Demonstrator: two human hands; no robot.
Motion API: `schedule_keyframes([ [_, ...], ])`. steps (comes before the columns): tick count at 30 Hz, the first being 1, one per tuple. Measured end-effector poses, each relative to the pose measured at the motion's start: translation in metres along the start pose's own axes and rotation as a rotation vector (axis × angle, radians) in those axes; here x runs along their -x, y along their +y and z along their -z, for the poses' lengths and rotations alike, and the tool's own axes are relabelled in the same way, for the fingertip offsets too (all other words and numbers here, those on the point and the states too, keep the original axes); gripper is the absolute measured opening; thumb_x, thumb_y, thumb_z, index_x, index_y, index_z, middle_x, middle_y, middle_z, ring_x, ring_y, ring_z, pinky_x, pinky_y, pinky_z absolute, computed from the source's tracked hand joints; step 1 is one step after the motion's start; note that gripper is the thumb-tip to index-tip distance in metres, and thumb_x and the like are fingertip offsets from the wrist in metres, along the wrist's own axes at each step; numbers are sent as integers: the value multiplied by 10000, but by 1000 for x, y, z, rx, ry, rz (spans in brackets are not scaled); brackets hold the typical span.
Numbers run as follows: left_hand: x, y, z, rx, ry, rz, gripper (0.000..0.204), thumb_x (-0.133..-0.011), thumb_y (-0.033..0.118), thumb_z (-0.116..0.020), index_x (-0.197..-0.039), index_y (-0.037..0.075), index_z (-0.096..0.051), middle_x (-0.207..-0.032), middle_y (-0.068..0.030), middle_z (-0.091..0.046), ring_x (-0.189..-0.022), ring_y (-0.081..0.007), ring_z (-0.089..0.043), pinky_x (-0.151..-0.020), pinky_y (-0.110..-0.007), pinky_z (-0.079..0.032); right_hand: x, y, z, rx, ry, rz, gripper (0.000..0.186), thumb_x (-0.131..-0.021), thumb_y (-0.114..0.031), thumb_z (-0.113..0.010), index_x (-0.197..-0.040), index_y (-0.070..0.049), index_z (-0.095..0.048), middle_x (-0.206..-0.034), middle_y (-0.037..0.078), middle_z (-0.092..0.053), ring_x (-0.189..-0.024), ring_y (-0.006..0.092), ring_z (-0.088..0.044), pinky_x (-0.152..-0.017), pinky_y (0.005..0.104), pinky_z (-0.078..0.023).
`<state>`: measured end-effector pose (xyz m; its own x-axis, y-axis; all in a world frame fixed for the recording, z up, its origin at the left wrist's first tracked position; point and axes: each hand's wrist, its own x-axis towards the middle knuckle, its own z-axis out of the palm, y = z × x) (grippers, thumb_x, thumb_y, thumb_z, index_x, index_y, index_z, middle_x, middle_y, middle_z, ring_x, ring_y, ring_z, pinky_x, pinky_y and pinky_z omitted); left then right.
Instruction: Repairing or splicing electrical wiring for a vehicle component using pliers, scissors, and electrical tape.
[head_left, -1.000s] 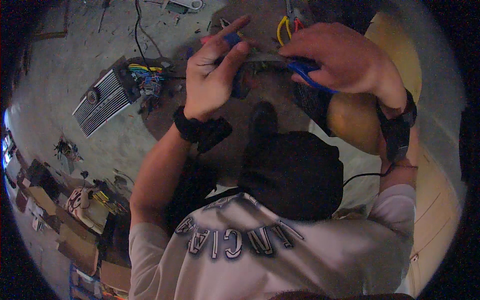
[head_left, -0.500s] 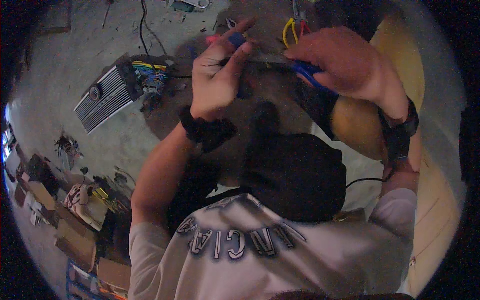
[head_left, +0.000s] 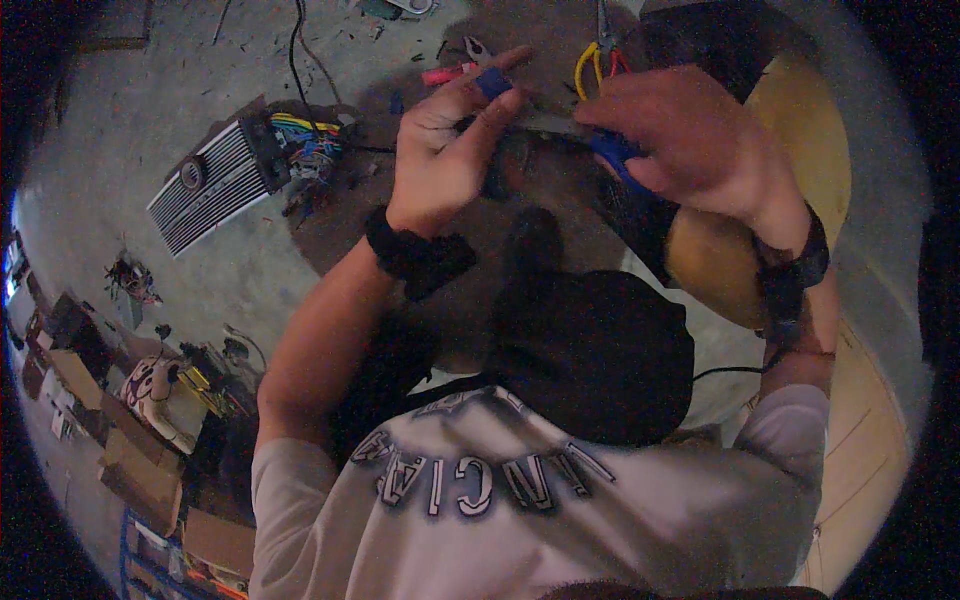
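Observation:
My left hand (head_left: 440,150) is raised above the floor, its index finger extended and its thumb against a small blue object (head_left: 492,85), which it holds. Just beyond it lie pliers (head_left: 445,75) with pink-red handles. My right hand (head_left: 700,150) is closed around a blue-handled tool (head_left: 618,155), whose working end I cannot make out. Past its fingertips is a tool (head_left: 590,75) with yellow and red handles. A thin dark strand or wire runs near both hands, unclear in the dimness.
At left lie a silver finned metal unit (head_left: 210,190) with a coloured wire bundle (head_left: 305,130), a tangle of wires (head_left: 130,285), and cardboard boxes (head_left: 140,460) lower down. A large tan curved surface (head_left: 800,140) is at right. My dark-clad leg and shoe are below my hands.
The whole view has shifted slightly, with floor items appearing a little farther right. Both hands keep their grips and have moved only slightly.

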<state>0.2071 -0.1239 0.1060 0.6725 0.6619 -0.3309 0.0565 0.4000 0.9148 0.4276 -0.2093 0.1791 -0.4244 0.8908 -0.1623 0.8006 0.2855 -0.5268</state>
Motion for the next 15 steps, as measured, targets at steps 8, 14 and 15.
schedule_keyframes([
  [8,-2,-14,2,-234,26,-303,100,-810,82,-680,-796,-16,-665,-1254,-183,-572,-1093,-247,-582,-950,-335,-404,-8,-12,-2,79,-26,-53,351,-689,-174,-638,-1012,-37,-618,-926,144,-623,-867,345,-607,-731,426,-489],
  [14,-9,-28,2,-280,116,-453,106,-754,96,-730,-775,2,-686,-1291,-204,-536,-1130,-289,-566,-962,-354,-390,-12,-15,4,102,-76,-113,361,-683,-177,-610,-1015,-35,-615,-919,149,-625,-867,354,-603,-727,430,-487],
  [15,-9,-28,2,-263,127,-450,107,-751,98,-734,-777,5,-689,-1293,-204,-534,-1132,-285,-564,-962,-353,-389,-12,-15,5,130,-95,-122,365,-681,-181,-600,-1015,-35,-615,-919,149,-627,-868,354,-603,-725,432,-487],
])
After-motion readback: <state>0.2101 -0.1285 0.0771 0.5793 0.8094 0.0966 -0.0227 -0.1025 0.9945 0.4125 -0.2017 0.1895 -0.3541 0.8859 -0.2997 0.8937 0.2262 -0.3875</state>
